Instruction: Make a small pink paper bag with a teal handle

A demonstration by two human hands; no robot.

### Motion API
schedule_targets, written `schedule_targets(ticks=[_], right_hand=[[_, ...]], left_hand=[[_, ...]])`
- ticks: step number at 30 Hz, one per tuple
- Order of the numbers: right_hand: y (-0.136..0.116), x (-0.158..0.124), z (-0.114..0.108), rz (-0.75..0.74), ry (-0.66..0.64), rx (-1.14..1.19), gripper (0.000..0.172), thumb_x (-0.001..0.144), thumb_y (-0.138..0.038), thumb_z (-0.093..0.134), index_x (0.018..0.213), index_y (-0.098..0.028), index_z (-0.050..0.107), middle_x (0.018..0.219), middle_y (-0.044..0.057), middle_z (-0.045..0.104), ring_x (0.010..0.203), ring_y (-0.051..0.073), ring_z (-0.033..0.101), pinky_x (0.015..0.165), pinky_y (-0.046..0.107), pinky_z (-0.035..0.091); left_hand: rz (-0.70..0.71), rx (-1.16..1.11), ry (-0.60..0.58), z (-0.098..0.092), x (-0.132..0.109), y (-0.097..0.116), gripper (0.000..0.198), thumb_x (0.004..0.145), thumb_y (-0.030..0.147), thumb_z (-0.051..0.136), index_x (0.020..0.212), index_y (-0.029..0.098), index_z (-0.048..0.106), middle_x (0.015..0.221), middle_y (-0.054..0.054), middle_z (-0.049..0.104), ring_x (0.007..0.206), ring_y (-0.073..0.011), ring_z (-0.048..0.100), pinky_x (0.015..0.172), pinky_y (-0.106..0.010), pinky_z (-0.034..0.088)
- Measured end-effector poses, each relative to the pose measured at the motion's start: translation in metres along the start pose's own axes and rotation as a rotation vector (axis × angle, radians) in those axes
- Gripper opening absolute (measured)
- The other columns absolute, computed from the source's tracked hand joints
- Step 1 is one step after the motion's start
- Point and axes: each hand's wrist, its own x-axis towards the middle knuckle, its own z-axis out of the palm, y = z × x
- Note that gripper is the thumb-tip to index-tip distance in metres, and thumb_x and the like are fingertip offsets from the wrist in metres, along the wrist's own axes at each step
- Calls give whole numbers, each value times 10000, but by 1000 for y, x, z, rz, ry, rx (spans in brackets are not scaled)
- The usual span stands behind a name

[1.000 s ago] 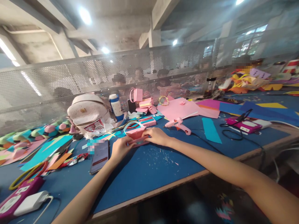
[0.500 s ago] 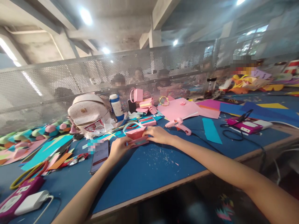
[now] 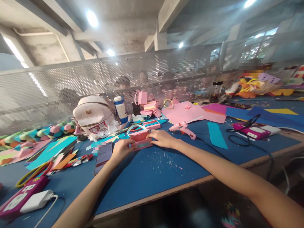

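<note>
A small pink paper bag (image 3: 140,136) with a light blue loop handle stands on the blue table (image 3: 147,174). My left hand (image 3: 121,149) grips its lower left corner with curled fingers. My right hand (image 3: 163,138) presses on its right side, fingers closed against the paper. A pink glue gun (image 3: 182,128) lies just right of my right hand. A phone (image 3: 104,153) lies face up beside my left wrist.
A white backpack (image 3: 91,114), a blue-capped bottle (image 3: 120,109), pink paper pieces (image 3: 187,112) and colored sheets crowd the far side. A magenta power strip (image 3: 16,199) with a white charger sits at the near left, another strip (image 3: 248,131) with cables at right. People sit behind the mesh screen.
The camera view has shifted slightly, so everything sits a little further right in frame. Both hands stay on the pink paper bag in the same grip.
</note>
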Motion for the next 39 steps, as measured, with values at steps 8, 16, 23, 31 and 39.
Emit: schedule_targets(ticks=[8, 16, 23, 31, 39], right_hand=[[-2, 0, -1, 18, 28, 24, 213, 824, -163, 681, 1030, -215, 691, 985, 46, 670, 896, 206, 642, 708, 260, 425], [-17, 1, 14, 83, 130, 72, 247, 782, -155, 701, 1016, -234, 693, 951, 13, 668, 817, 166, 636, 671, 233, 409], [-27, 1, 21, 70, 173, 56, 118, 784, -245, 735, 899, -218, 723, 1051, 51, 666, 1018, 222, 595, 843, 294, 417], [-27, 2, 22, 76, 160, 33, 80, 792, -219, 723, 871, -204, 720, 1008, 62, 673, 995, 222, 596, 857, 313, 420], [-21, 3, 11, 82, 118, -9, 96, 821, -208, 691, 911, -195, 722, 973, 81, 630, 940, 223, 584, 824, 319, 412]], left_hand=[[-3, -1, -27, 0, 1, 1, 136, 811, 282, 635, 868, 236, 750, 816, 10, 743, 684, -140, 624, 616, -228, 387], [-76, 27, 24, 6, -3, 18, 165, 799, 275, 651, 921, 215, 745, 834, -12, 742, 701, -150, 636, 607, -226, 381], [-138, 115, 43, 10, -4, 37, 234, 819, 414, 645, 936, 248, 761, 850, -13, 751, 759, -178, 661, 604, -233, 362], [-135, 78, 26, 11, -4, 36, 209, 812, 376, 650, 936, 254, 766, 891, -18, 755, 786, -191, 665, 609, -241, 380], [-130, 19, 43, 7, -2, 24, 189, 829, 346, 633, 913, 227, 754, 855, -18, 752, 748, -171, 650, 625, -239, 392]])
